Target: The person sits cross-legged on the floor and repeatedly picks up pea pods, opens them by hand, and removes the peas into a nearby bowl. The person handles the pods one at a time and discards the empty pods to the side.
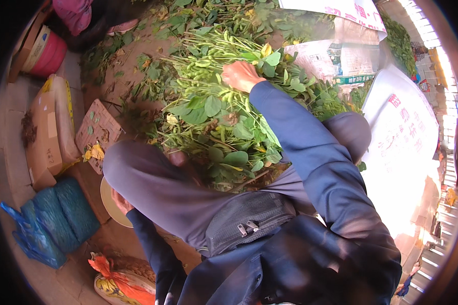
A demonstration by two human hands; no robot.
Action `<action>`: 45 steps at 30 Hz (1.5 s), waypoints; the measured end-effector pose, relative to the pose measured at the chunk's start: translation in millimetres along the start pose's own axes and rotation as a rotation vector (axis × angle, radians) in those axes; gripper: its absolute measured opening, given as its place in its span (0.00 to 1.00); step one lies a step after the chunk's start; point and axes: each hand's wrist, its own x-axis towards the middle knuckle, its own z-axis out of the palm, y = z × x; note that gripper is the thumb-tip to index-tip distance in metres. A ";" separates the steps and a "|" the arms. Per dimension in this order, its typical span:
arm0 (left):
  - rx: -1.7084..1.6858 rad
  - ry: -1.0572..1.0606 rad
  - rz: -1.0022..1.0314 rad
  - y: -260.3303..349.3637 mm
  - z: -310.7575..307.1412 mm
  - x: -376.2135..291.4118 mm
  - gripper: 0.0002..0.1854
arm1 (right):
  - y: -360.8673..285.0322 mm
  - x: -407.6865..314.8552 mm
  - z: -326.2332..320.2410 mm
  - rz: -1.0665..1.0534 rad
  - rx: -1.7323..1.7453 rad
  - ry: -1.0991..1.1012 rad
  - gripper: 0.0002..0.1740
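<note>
My right hand [241, 76] is closed on green stems at the top of a heap of bean plants [198, 72], which bear many plump green pods and broad leaves. More leafy plants [229, 133] lie between my bent knees, some leaves yellowed. Down at the left, beside my thigh, my left hand [121, 201] is at the rim of a pale round bowl [114, 207]. My knee hides part of that hand and of the bowl, so whether its fingers hold anything does not show.
A woven mat or basket [99, 129], a cardboard box [45, 141], a blue plastic bag [57, 221] and a pink tub [47, 53] stand to the left. An orange-tied sack [126, 282] lies below. Printed white sheets [400, 129] cover the right. Another person's shoe [123, 27] is at the upper left.
</note>
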 end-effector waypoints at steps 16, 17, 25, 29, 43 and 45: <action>-0.947 -0.655 -0.530 344.8 205.4 -26.0 0.15 | 0.9 -110.5 -41.1 0.201 1.106 0.109 0.09; -0.947 -0.815 -0.673 346.2 231.1 -41.5 0.20 | -5.3 -120.7 -47.8 0.196 1.179 0.122 0.09; -0.806 -0.956 -0.884 299.7 323.1 -96.4 0.23 | -66.3 -196.8 -88.0 0.149 1.230 0.318 0.07; -0.916 -0.935 -1.051 307.8 326.0 -85.5 0.20 | -80.6 -225.7 -86.5 0.046 1.344 0.381 0.07; -0.691 -0.915 -0.788 321.3 309.4 -36.6 0.09 | -94.1 -247.1 -76.8 0.006 1.187 0.161 0.13; -0.733 -0.911 -0.803 317.1 309.4 -37.4 0.07 | -93.7 -246.6 -78.5 -0.030 1.170 0.163 0.13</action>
